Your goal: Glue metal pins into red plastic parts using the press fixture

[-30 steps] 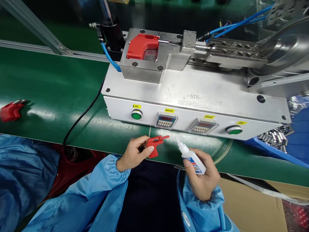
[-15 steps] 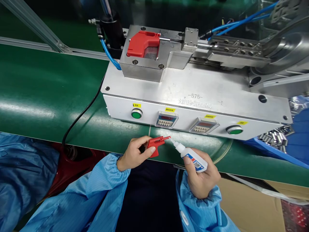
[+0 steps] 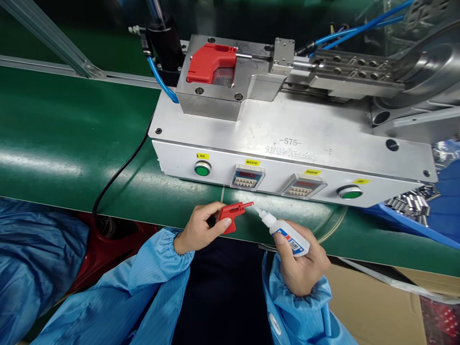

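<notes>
"Hands?"
"Right hand (image 3: 305, 266) is gripping white bottle (image 3: 287, 237), left hand (image 3: 199, 231) is pinching red piece (image 3: 230, 215) above desk (image 3: 72, 124); nozzle (image 3: 259, 212) is sitting by the piece's stem (image 3: 248, 204), contact unclear."
"Risk?"
"Oversqueezing could be flooding the stem. Machine (image 3: 219, 132) is standing behind."

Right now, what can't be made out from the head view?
- Head view: back end of the red part, hidden by the left hand.
- Head view: whether the nozzle tip touches the red part; too small.
- Head view: far side of the bottle, hidden by its near side and the right hand.
- Head view: full blue bin, cut off by the right edge.
</notes>
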`<action>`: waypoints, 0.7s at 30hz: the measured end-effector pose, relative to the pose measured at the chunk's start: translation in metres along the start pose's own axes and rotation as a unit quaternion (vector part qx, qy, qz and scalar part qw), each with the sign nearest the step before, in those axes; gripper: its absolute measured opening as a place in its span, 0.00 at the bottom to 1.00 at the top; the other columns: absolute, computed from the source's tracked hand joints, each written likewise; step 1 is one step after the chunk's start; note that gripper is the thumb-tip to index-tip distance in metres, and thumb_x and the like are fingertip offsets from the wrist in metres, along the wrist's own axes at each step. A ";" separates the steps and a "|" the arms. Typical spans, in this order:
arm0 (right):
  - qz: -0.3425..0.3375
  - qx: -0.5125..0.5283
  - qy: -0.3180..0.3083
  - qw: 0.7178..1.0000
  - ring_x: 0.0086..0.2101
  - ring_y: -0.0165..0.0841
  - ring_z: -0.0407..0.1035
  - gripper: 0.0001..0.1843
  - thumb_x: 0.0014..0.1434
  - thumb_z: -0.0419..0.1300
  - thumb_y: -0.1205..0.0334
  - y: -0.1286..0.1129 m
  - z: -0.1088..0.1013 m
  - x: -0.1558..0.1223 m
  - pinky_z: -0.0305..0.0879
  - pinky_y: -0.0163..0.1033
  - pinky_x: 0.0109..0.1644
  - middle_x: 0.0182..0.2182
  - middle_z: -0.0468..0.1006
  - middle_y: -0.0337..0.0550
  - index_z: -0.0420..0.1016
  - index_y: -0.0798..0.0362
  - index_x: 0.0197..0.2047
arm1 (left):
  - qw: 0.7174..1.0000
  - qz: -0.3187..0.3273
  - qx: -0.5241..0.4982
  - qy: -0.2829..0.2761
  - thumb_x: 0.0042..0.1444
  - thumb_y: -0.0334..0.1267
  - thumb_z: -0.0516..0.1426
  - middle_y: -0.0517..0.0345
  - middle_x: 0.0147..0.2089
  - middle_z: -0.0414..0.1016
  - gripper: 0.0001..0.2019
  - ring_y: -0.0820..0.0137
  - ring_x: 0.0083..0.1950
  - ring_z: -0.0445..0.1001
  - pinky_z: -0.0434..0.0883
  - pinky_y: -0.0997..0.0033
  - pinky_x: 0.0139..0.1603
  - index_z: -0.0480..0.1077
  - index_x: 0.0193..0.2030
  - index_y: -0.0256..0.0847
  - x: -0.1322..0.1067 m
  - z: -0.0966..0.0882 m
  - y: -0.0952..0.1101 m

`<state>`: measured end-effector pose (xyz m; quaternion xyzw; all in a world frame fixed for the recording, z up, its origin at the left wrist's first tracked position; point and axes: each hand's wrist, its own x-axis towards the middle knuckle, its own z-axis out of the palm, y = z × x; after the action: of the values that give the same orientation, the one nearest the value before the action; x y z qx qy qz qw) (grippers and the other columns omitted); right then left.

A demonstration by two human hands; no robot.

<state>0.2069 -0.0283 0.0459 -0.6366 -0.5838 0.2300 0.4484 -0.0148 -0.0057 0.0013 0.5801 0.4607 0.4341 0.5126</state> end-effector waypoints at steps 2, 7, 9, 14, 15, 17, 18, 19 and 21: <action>-0.006 0.008 0.000 1.000 0.23 0.31 0.70 0.10 0.65 0.68 0.54 0.001 0.000 0.000 0.70 0.37 0.26 0.30 0.82 0.42 0.83 0.51 0.42 | 1.000 0.007 -0.003 0.001 0.69 0.47 0.61 0.64 0.26 0.66 0.13 0.75 0.25 0.63 0.63 0.75 0.27 0.79 0.44 0.38 0.001 0.000 0.000; -0.017 0.025 -0.003 1.000 0.24 0.31 0.71 0.07 0.66 0.68 0.56 0.002 0.000 0.001 0.70 0.37 0.27 0.31 0.83 0.42 0.84 0.50 0.43 | 1.000 0.014 -0.007 -0.001 0.69 0.47 0.61 0.64 0.25 0.65 0.13 0.75 0.25 0.62 0.62 0.76 0.26 0.78 0.43 0.38 0.002 0.001 0.002; -0.015 0.017 -0.002 1.000 0.23 0.32 0.71 0.09 0.66 0.68 0.54 0.003 -0.001 0.000 0.70 0.37 0.26 0.31 0.83 0.42 0.84 0.51 0.42 | 1.000 0.009 -0.003 0.000 0.69 0.48 0.60 0.64 0.25 0.65 0.14 0.75 0.25 0.62 0.63 0.76 0.27 0.79 0.43 0.38 0.002 0.001 0.002; 0.001 0.000 0.000 1.000 0.23 0.33 0.71 0.12 0.65 0.68 0.51 0.004 -0.001 -0.001 0.71 0.38 0.26 0.29 0.82 0.43 0.84 0.51 0.41 | 1.000 -0.008 0.011 0.001 0.69 0.52 0.60 0.63 0.25 0.66 0.18 0.74 0.25 0.63 0.63 0.75 0.26 0.78 0.42 0.37 0.001 0.000 0.002; 0.002 0.001 -0.001 1.000 0.23 0.33 0.71 0.11 0.65 0.68 0.52 0.004 -0.001 -0.001 0.72 0.38 0.26 0.30 0.82 0.43 0.84 0.51 0.41 | 1.000 -0.008 0.011 0.002 0.68 0.52 0.60 0.63 0.25 0.66 0.18 0.74 0.25 0.62 0.63 0.75 0.26 0.78 0.41 0.38 0.001 0.000 0.002; -0.003 0.009 0.000 1.000 0.23 0.32 0.71 0.10 0.65 0.68 0.53 0.004 0.000 0.000 0.72 0.38 0.27 0.30 0.83 0.43 0.84 0.51 0.41 | 1.000 -0.002 0.005 0.003 0.68 0.52 0.60 0.63 0.24 0.66 0.17 0.74 0.24 0.62 0.63 0.75 0.26 0.78 0.41 0.38 0.002 0.001 0.003; -0.005 0.012 0.000 1.000 0.23 0.32 0.71 0.10 0.65 0.68 0.53 0.003 0.000 0.000 0.72 0.38 0.27 0.30 0.82 0.43 0.84 0.51 0.41 | 1.000 0.002 0.001 0.002 0.68 0.51 0.60 0.63 0.25 0.66 0.17 0.75 0.24 0.62 0.63 0.75 0.26 0.78 0.41 0.38 0.002 0.001 0.003; -0.006 0.014 -0.001 1.000 0.23 0.32 0.70 0.10 0.65 0.68 0.53 0.003 0.000 0.000 0.72 0.38 0.26 0.30 0.82 0.42 0.84 0.51 0.41 | 1.000 0.003 -0.001 0.001 0.69 0.51 0.60 0.63 0.25 0.66 0.16 0.75 0.24 0.63 0.63 0.75 0.26 0.78 0.41 0.38 0.002 0.001 0.003; -0.002 0.011 -0.008 1.000 0.23 0.32 0.70 0.10 0.65 0.68 0.53 0.002 0.001 0.000 0.72 0.38 0.26 0.29 0.82 0.42 0.84 0.51 0.41 | 1.000 -0.001 0.000 -0.001 0.69 0.50 0.60 0.63 0.25 0.67 0.16 0.74 0.25 0.63 0.64 0.75 0.26 0.78 0.42 0.38 0.002 0.001 0.002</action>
<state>0.2074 -0.0279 0.0438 -0.6289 -0.5856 0.2406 0.4512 -0.0137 -0.0041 0.0032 0.5806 0.4607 0.4329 0.5131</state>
